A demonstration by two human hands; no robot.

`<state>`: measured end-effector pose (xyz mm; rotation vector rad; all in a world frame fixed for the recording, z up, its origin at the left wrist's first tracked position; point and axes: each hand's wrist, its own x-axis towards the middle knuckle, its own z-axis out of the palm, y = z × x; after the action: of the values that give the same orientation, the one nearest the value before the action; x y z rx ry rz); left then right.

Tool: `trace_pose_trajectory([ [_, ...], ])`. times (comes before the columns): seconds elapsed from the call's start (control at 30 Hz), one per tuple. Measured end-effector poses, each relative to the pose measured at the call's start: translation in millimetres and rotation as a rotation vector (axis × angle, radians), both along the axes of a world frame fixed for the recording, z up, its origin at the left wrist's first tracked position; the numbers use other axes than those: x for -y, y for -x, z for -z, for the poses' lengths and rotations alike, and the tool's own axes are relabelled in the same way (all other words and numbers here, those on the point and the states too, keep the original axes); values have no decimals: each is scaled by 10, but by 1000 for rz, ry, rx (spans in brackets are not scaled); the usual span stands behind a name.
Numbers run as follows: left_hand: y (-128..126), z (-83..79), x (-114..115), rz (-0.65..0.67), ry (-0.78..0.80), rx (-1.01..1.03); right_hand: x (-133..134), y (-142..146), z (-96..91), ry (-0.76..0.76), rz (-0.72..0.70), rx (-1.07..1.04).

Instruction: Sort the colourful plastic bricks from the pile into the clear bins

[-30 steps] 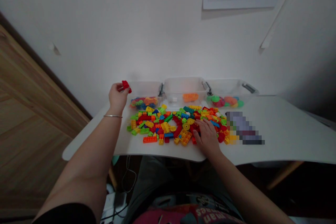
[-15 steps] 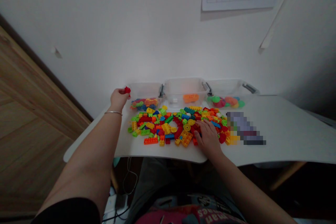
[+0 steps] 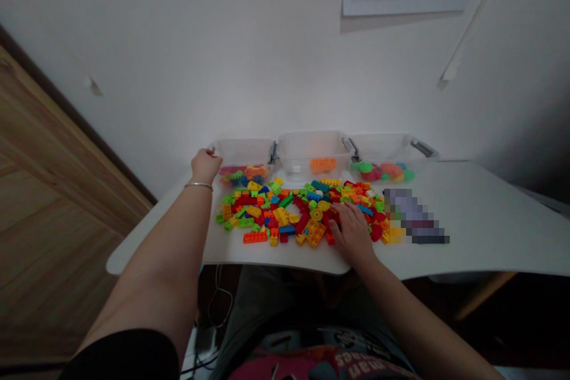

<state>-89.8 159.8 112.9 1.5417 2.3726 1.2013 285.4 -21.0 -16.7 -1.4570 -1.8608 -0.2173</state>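
Observation:
My left hand [image 3: 205,166] is at the near left corner of a transparent plastic bin [image 3: 244,151], with its fingers curled and no red brick showing. That bin holds mixed plastic building bricks [image 3: 243,176]. My right hand [image 3: 351,234] rests on the near right of a spread of colourful building bricks [image 3: 280,214], its fingers apart and touching the pieces. A yellow-orange plate brick [image 3: 316,233] lies just left of those fingers. Nothing shows held in my right hand.
A middle transparent bin [image 3: 312,151] holds an orange piece [image 3: 323,165]. A right bin [image 3: 378,151] holds round coloured pieces [image 3: 383,173]. All stand on a white table [image 3: 481,231], with a pixelated patch [image 3: 414,217] right of the bricks. A wooden door [image 3: 48,190] stands at left.
My left hand has moved right and down to the left bin's corner, and the red brick it held no longer shows. My right hand has stayed on the bricks.

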Motion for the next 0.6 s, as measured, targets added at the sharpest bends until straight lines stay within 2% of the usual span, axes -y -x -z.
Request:
trace_pose_trajectory([
  [0.17, -125, -30, 84, 25, -42, -30, 1, 0, 4, 8, -4, 1],
  [0.27, -322, -125, 251, 10, -202, -94, -7, 0, 16, 3, -6, -1],
  [0.37, -585, -215, 514, 171, -469, -173, -13, 4, 21, -2, -6, 1],
  [0.43, -783, -226, 734, 290, -563, -219, -12, 10, 17, 2, -4, 3],
  [0.5, -985, -174, 964, 428, -552, -272, -8, 14, 11, 9, 2, 2],
  [0.6, -1266, 25, 1249, 684, -453, -354, -2, 16, 7, 20, 4, 2],
])
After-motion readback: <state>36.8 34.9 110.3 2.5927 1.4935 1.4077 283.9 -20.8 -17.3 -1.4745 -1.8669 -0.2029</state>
